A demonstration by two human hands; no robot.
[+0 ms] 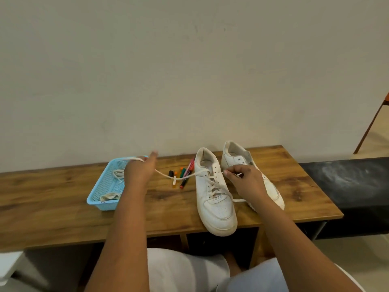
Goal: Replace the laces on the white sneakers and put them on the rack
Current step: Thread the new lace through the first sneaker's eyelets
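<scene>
**Lace handling at the near sneaker**

The near sneaker [214,199] lies on the wooden tabletop [63,207], toe toward the person; the second sneaker [242,163] lies just beside it at 2 o'clock. Both are white, smooth-faced, with thick rubber soles. They look stiff enough to lift by the heel collar or sidewall.

The lace [179,177] is a flat, soft, woven strip. It appears light and limp, and is best held close to its tip. It runs from the upper eyelets toward 9 o'clock.

The left hand [140,171] carries the lace across its fingers over the blue basket [99,199]. How this grip is closed cannot be told. The right hand [244,180] pinches a lace section at the top eyelets.

The basket is perforated plastic and holds further laces [109,196]. Coloured markers [185,175] lie between basket and sneaker.
</scene>
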